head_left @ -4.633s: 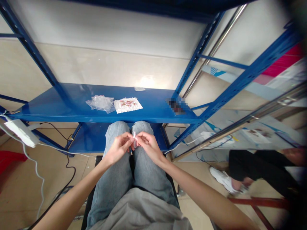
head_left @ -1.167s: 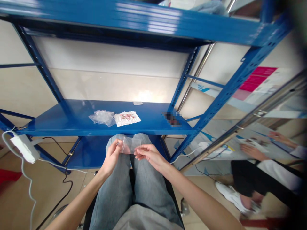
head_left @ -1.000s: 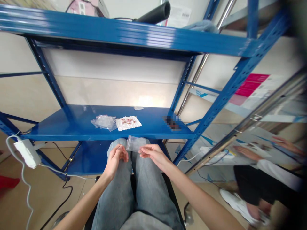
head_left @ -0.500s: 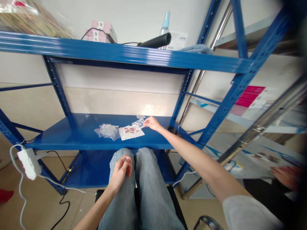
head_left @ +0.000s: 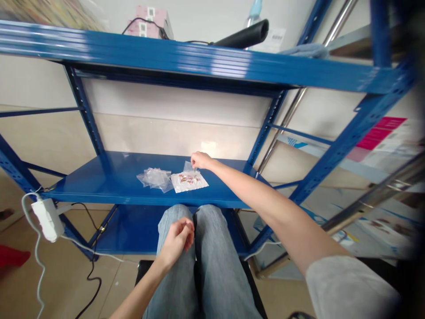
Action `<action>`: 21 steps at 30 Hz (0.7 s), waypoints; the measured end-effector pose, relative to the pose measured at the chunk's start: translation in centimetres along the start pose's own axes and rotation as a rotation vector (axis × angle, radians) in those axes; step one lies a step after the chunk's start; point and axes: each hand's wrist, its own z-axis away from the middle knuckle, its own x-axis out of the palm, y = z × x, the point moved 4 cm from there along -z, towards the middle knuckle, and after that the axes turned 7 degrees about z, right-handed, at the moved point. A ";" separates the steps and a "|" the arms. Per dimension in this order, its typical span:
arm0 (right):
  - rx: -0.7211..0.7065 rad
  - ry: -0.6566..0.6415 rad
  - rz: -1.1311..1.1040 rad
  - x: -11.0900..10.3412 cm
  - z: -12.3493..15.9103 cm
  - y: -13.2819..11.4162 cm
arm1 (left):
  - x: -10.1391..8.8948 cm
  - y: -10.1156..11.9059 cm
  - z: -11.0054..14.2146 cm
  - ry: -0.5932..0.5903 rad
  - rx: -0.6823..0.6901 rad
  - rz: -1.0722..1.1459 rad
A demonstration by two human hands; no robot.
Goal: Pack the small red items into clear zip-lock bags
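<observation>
Two hands [head_left: 201, 160] [head_left: 177, 241], one printed packet [head_left: 188, 181]

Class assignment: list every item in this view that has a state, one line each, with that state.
Small clear bag: pinched upright above the packet.
Right hand: extended over the blue steel shelf, pinching the bag.
Left hand: curled above the left knee.
Clear bag heap: crumpled on the shelf.
White printed packet: lying flat.

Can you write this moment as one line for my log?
right hand: pinching small clear bag | left hand: curled above jeans | blue shelf: clear bags, white packet
</observation>
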 end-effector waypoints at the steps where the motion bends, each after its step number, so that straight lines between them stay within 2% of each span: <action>1: -0.004 -0.005 0.008 0.0 -0.1 -0.1 | 0.0 0.0 0.0 -0.006 -0.005 -0.003; 10: 0.032 0.007 0.030 -0.1 -0.1 -0.6 | 0.2 0.4 0.0 -0.017 -0.033 -0.021; 16: 0.070 -0.018 -0.027 0.0 0.3 -0.4 | 0.0 -0.2 -0.2 -0.031 -0.037 -0.021; 21: 0.101 0.008 -0.106 -2.0 0.4 0.2 | -0.1 -0.6 -0.4 -0.044 -0.033 -0.023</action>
